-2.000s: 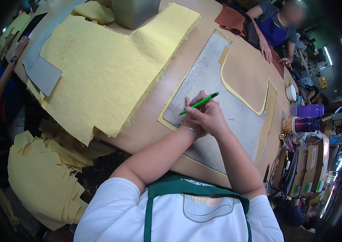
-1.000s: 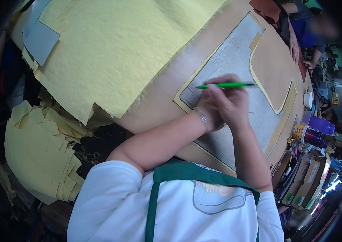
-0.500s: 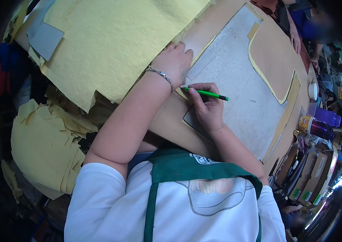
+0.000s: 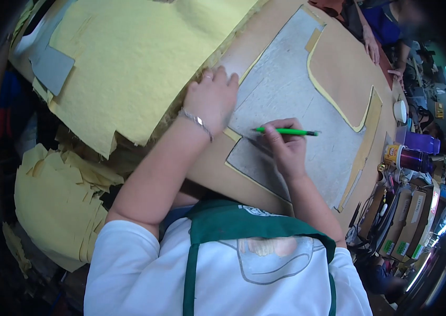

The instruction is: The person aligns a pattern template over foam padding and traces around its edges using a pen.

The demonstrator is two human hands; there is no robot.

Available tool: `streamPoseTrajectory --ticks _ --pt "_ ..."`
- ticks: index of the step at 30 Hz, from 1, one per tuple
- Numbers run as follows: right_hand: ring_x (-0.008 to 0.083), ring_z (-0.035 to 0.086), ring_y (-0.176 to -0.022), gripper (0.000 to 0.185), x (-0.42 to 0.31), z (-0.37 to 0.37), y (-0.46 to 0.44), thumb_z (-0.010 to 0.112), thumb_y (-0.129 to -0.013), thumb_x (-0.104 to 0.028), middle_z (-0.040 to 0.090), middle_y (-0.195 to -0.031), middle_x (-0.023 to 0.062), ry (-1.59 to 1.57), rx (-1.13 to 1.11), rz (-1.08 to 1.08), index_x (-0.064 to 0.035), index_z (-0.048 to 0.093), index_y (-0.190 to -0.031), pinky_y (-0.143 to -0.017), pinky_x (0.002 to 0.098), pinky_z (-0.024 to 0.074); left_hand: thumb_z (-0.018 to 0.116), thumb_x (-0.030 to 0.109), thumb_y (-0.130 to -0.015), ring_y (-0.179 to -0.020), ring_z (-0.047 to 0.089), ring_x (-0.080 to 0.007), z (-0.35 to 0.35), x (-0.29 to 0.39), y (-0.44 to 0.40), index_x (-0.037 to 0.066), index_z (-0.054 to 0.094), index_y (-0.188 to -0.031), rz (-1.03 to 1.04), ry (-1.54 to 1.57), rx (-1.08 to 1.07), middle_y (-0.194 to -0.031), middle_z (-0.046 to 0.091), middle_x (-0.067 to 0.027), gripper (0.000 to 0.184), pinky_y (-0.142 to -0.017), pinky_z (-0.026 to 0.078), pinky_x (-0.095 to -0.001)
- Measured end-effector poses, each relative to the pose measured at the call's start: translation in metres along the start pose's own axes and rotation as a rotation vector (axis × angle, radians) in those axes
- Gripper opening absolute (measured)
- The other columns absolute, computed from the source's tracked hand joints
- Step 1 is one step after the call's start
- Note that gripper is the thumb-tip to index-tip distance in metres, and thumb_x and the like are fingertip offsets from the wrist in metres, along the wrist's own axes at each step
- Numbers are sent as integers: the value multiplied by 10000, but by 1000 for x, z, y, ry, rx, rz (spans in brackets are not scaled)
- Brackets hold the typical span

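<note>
My right hand [image 4: 288, 147] grips a green pencil [image 4: 286, 131], its dark tip pointing left above a scuffed grey template [image 4: 296, 84]. The template has an irregular outline with yellow edges showing along it, and it lies on a tan surface [image 4: 207, 166]. My left hand [image 4: 212, 97] rests with fingers stretched out between the template's left edge and the frayed border of a large yellow sheet [image 4: 144, 63]. Nothing shows in that hand; a chain bracelet [image 4: 197, 121] circles its wrist. Whether the pencil tip touches the template, I cannot tell.
Several yellow pieces [image 4: 57, 205] are heaped at lower left. A grey panel [image 4: 54, 68] lies at the upper left. On the right stand a white cup [image 4: 399, 111], a purple container [image 4: 420, 142] and cardboard boxes [image 4: 399, 218]. Another person's hand [image 4: 373, 48] rests at the upper right.
My right hand has drawn the pencil away from the template's left corner, moving right and slightly down. My left hand has shifted a little left and down. The view has shifted slightly.
</note>
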State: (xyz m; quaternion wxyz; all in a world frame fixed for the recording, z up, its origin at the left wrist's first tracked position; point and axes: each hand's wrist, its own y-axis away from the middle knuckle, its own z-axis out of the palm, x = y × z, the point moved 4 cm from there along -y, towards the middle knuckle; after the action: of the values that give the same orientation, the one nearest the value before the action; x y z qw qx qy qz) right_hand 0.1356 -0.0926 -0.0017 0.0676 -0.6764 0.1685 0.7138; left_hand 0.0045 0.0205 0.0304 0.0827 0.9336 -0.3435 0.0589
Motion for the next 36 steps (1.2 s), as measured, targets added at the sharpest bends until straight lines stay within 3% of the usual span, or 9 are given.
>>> streamPoseTrajectory --ticks 2,5,9,10,12,14,22,35,36 --pt "117 548 -723 148 -22 -23 -21 591 -793 -114 569 -787 74 28 117 -99 -36 477 -847 -616 226 432 543 101 -724 -1100 429 -271 2 27 8 69 429 -1146 128 -97 250 -1195 413 -139 438 -847 413 -391" --pt "156 577 -775 163 -51 -60 -54 566 -807 -166 580 -805 82 -46 285 -65 -43 469 -850 -659 263 435 471 103 -752 -1111 426 -247 15 80 2 48 509 -1005 286 286 -102 -1129 462 -128 262 -850 405 -395" --pt "121 554 -751 141 -84 -31 -82 583 -786 -123 574 -790 53 190 14 -79 -46 488 -856 -642 237 414 460 155 -779 -1156 379 -263 36 121 -28 38 522 -1017 361 215 220 -1151 451 -147 272 -928 331 -420" --pt "110 541 -749 110 -82 -14 -86 578 -785 -102 573 -778 46 220 -110 -69 -49 496 -836 -644 228 410 401 215 -833 -1201 316 -282 27 123 -35 56 432 -1165 307 159 99 -1217 407 -167 368 -979 246 -452" --pt "101 528 -729 122 -71 22 -85 627 -734 -61 572 -727 31 551 -254 35 -39 518 -782 -653 213 415 343 312 -867 -1244 234 -304 74 129 -66 89 317 -1262 296 400 394 -1317 304 -148 455 -995 181 -487" --pt "162 547 -722 164 -69 54 -74 638 -741 -200 596 -676 58 1128 -330 -25 -79 548 -807 -771 282 370 316 430 -843 -1267 144 -317 66 116 -62 101 257 -1295 263 194 305 -1360 205 -127 562 -974 182 -531" --pt "209 555 -753 215 -39 70 -82 636 -735 -282 604 -693 61 867 -564 261 -112 554 -839 -863 392 296 304 574 -801 -1290 28 -345 56 99 -52 111 172 -1336 269 51 163 -1404 87 -113 720 -918 196 -622" --pt "148 535 -712 157 -42 47 -118 623 -743 -142 569 -745 61 876 -429 10 -52 506 -796 -659 299 417 252 425 -837 -1268 132 -356 82 107 -68 116 214 -1327 203 193 233 -1390 156 -125 581 -1026 82 -465" --pt "145 537 -726 153 -43 41 -126 628 -737 -135 569 -742 50 878 -360 -35 -55 509 -789 -663 299 423 283 420 -835 -1279 118 -314 55 102 -67 125 218 -1327 213 222 -64 -1385 176 -118 577 -1005 77 -524"
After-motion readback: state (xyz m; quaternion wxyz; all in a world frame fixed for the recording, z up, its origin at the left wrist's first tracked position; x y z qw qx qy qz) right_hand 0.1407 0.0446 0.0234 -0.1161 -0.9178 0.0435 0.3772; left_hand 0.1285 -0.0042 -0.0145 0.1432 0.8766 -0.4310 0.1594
